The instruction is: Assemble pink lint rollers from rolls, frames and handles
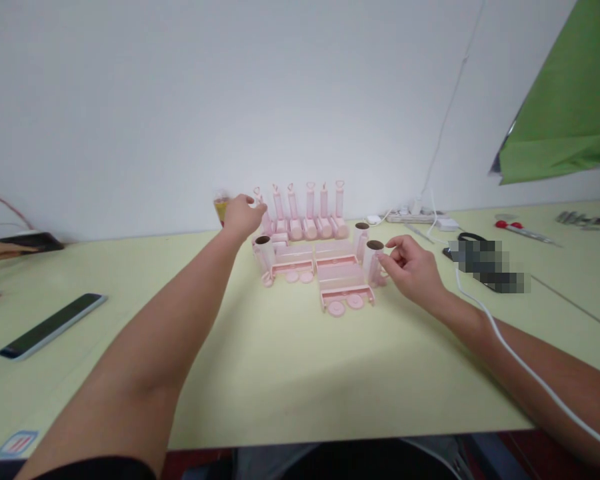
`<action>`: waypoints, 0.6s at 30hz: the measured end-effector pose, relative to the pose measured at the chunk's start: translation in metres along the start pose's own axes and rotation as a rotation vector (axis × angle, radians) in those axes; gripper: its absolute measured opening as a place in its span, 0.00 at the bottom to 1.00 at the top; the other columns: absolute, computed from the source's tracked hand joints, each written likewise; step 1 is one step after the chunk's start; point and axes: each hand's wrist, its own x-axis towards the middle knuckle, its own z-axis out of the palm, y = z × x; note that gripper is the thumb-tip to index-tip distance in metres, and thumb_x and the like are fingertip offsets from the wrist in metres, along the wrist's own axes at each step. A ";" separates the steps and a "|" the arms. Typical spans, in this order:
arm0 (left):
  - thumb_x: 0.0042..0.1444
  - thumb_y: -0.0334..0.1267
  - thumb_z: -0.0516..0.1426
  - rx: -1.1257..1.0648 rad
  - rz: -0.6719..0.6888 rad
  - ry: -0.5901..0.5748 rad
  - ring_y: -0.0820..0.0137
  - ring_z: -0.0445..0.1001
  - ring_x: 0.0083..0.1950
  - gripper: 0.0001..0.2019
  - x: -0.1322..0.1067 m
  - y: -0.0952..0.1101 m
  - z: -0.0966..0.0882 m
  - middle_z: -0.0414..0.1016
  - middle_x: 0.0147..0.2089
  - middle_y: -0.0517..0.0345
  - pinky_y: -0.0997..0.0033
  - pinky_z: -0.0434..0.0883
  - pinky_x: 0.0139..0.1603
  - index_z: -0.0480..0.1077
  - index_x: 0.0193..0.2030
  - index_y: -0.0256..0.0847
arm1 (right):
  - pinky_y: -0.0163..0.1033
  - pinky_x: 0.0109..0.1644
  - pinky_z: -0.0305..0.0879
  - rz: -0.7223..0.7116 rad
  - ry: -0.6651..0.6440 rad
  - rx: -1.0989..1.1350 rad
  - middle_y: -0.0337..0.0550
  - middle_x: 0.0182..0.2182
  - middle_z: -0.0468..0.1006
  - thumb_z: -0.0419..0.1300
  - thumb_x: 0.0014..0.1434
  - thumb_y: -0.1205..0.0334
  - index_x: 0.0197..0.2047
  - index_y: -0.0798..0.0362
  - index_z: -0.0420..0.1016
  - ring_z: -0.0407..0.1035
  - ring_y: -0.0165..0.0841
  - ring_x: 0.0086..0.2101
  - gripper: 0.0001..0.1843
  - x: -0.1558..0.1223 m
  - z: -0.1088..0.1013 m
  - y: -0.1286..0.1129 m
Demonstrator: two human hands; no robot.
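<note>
My left hand (246,215) reaches to the back row, its fingers closed about the handle of the leftmost pink lint roller (267,223). That hand partly hides the roller. Several more pink lint rollers (310,213) stand beside it with looped handles upright. My right hand (414,265) is at a white paper roll (373,267) with a brown core, thumb close against its side and fingers bent but apart. Another white roll (265,252) stands at the left, and a third roll (361,233) farther back. Pink open cases (347,293) and round pink caps (337,309) lie between.
A dark flat device (53,327) lies on the left. Another person's hand (3,251) is at a dark object at the far left. A white cable (500,327) crosses my right forearm. A power strip (415,217) and red-handled tool (517,228) lie at the right rear.
</note>
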 end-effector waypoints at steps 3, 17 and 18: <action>0.50 0.51 0.61 0.145 0.013 -0.068 0.54 0.75 0.47 0.29 0.022 0.001 0.013 0.76 0.48 0.36 0.58 0.67 0.48 0.70 0.53 0.31 | 0.34 0.27 0.58 -0.008 0.008 0.033 0.31 0.20 0.67 0.60 0.59 0.56 0.42 0.51 0.68 0.61 0.28 0.20 0.11 -0.002 -0.001 -0.004; 0.49 0.49 0.60 0.139 0.000 -0.066 0.59 0.73 0.39 0.16 0.033 0.028 0.004 0.74 0.34 0.46 0.61 0.67 0.42 0.72 0.34 0.35 | 0.32 0.25 0.57 -0.038 -0.010 0.168 0.30 0.20 0.67 0.59 0.59 0.58 0.43 0.52 0.69 0.59 0.26 0.19 0.10 -0.005 -0.003 -0.012; 0.49 0.48 0.61 0.088 0.029 -0.021 0.61 0.72 0.38 0.16 0.033 0.037 -0.005 0.73 0.33 0.49 0.62 0.67 0.42 0.71 0.33 0.35 | 0.33 0.25 0.57 -0.038 -0.013 0.174 0.31 0.21 0.67 0.59 0.59 0.58 0.43 0.52 0.69 0.59 0.26 0.19 0.10 -0.006 -0.003 -0.013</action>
